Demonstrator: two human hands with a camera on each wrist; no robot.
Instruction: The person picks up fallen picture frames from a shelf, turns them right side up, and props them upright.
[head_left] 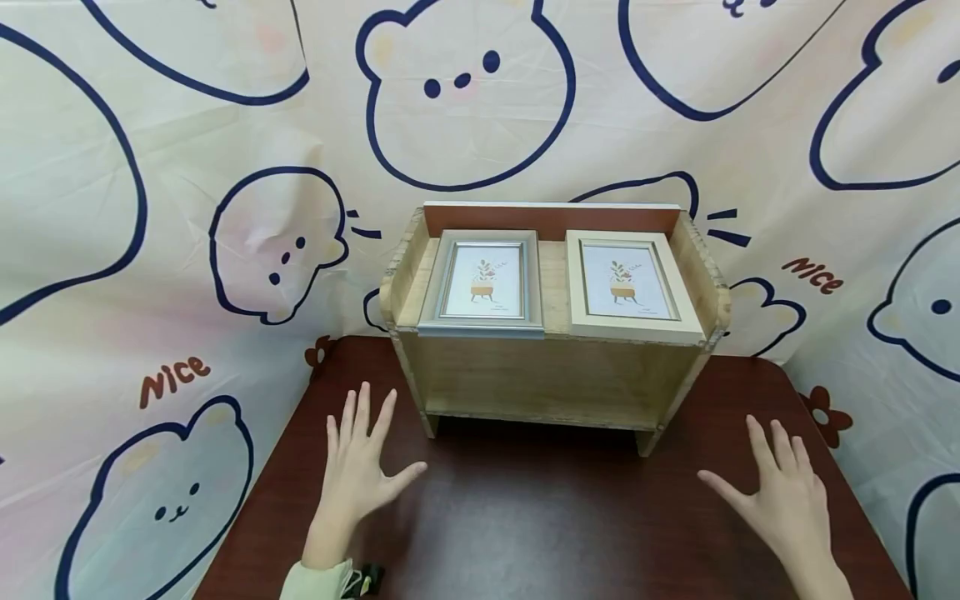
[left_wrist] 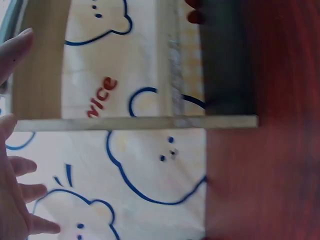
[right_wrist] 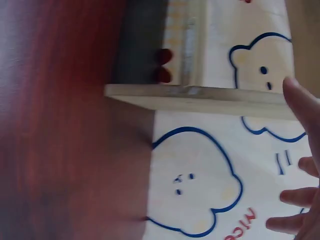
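My left hand (head_left: 356, 475) is spread with straight fingers above the left part of the table and holds nothing. On the other side, my right hand (head_left: 783, 496) is likewise spread, thumb pointing inward, with nothing in it. Beyond both hands stands a small wooden shelf (head_left: 540, 379) with two tiers. On its upper tier a silver-grey picture frame (head_left: 530, 283) lies at the left and a cream picture frame (head_left: 573, 287) at the right, each with a plant print. In the wrist views, the left fingers (left_wrist: 35, 192) and right fingers (right_wrist: 297, 197) are apart from the shelf's side panels.
The dark red-brown table (head_left: 540, 517) carries the shelf near its back edge. A pale cloth (head_left: 300, 133) with bear drawings hangs behind and along both sides. A dark band (head_left: 363, 581) sits at the left wrist, by a light green sleeve (head_left: 315, 581).
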